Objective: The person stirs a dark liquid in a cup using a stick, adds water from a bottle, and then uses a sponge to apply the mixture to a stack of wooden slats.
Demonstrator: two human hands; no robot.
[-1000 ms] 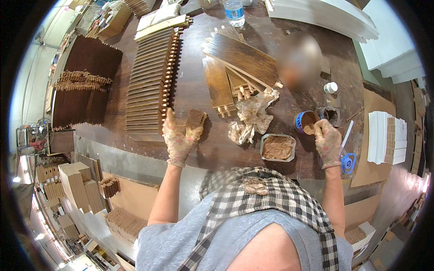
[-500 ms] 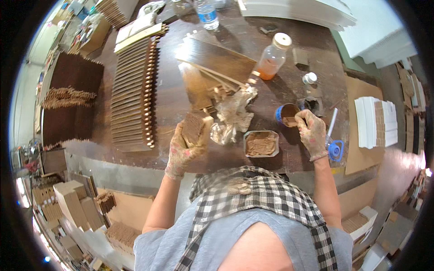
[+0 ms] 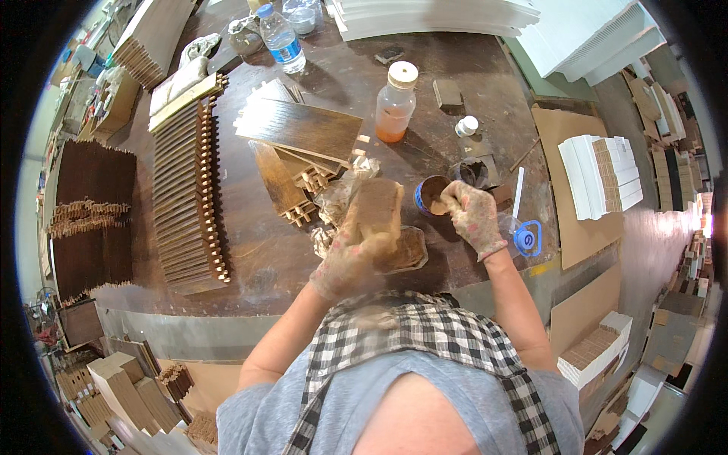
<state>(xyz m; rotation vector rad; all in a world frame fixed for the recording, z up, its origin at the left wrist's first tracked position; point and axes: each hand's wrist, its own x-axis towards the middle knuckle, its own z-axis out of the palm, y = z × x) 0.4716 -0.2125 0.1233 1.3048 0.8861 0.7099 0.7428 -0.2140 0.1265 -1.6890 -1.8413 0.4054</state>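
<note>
My left hand (image 3: 345,262), in a stained patterned glove, is closed around a flat brown rectangular block (image 3: 378,201); motion blurs it and its material is unclear. Under and beside that hand, partly hidden, sits a clear tub (image 3: 422,262) with brown contents. My right hand (image 3: 476,216), gloved too, has its fingers pinched at the mouth of a small blue can (image 3: 422,203) smeared brown inside. Whatever those fingers grip is too small to make out. Crumpled stained wrapping (image 3: 334,203) lies beyond my left hand, against several brown wood boards (image 3: 303,129).
At left lie a row of dark wooden strips (image 3: 182,205) and stacked dark boards (image 3: 95,174). A bottle of orange liquid (image 3: 394,106), a water bottle (image 3: 280,42) and a small white-capped bottle (image 3: 466,126) stand farther back. A blue-handled clear container (image 3: 527,239) is at right.
My left hand has moved right with the brown block, now partly covering the tub. My right hand stays at the blue can. The whole view has shifted.
</note>
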